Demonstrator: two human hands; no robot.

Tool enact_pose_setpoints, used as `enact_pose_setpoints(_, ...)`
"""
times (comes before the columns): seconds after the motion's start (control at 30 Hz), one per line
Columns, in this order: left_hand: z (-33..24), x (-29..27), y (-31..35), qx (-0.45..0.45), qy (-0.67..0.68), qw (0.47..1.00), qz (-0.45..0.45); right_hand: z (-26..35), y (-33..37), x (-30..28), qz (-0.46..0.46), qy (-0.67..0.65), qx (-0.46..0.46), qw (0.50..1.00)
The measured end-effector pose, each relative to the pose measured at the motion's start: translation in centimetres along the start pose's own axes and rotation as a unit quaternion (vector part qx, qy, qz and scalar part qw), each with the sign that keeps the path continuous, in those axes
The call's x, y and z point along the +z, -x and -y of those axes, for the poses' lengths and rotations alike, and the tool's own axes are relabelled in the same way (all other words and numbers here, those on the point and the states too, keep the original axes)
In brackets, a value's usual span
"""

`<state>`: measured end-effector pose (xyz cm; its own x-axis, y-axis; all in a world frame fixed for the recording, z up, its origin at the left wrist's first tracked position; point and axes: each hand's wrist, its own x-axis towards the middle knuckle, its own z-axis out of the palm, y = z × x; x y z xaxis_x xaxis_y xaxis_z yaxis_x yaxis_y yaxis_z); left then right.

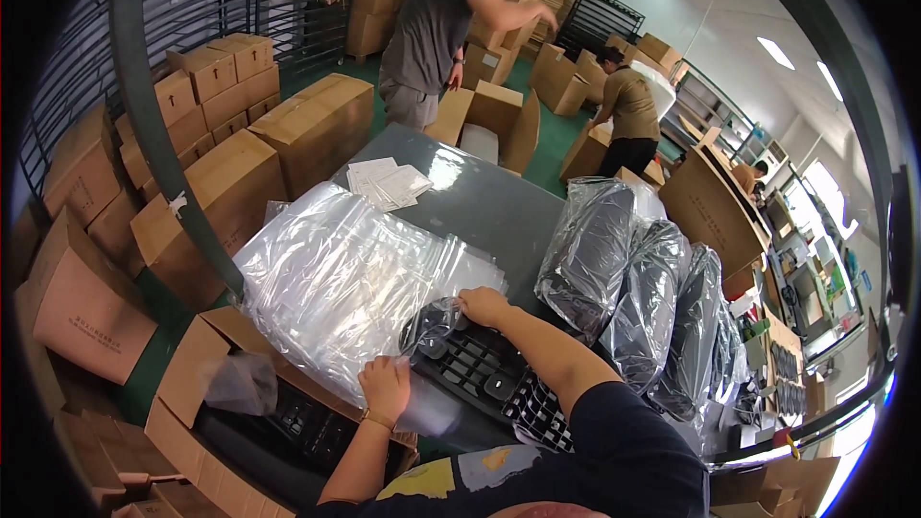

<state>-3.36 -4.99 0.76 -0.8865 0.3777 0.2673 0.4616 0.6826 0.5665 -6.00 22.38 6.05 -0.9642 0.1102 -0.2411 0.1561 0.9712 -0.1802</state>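
A black plastic part with a grid of openings (pixel 470 362) lies in front of me at the table's near edge. Its far end is inside the mouth of a clear plastic bag (pixel 428 324). My left hand (pixel 386 388) is closed on the bag's near edge, left of the part. Across the part, my right hand (pixel 485 308) grips the bag's far edge with bent fingers. Under and beyond the hands spreads a thick stack of clear plastic bags (pixel 326 278). Closer to my body, more of the black part shows uncovered under my right arm.
Several bagged black parts (pixel 587 254) stand along the grey table (pixel 480 197) on the right. White paper sheets (pixel 389 182) lie beyond the stack. An open carton (pixel 182 374) with black parts is at my lower left. Two people (pixel 436 34) work beyond the table among cartons.
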Motion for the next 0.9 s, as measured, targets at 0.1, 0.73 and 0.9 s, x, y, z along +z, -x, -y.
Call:
enact_pose_setpoints(0.1,0.7,0.1,0.0,-0.004,0.034,0.999,0.002,0.1,-0.5,-0.5,-0.039,0.004,-0.036,0.999)
enact_pose_setpoints(0.73,-5.1,-0.1,-6.1,-0.101,0.167,0.980,-0.042,-7.7,-0.8,0.4,-0.140,-0.404,0.177,0.887)
enact_pose_setpoints(0.9,-6.9,-1.2,-7.2,0.053,0.204,0.969,-0.132,-6.0,5.7,1.4,-0.173,-0.509,0.157,0.829)
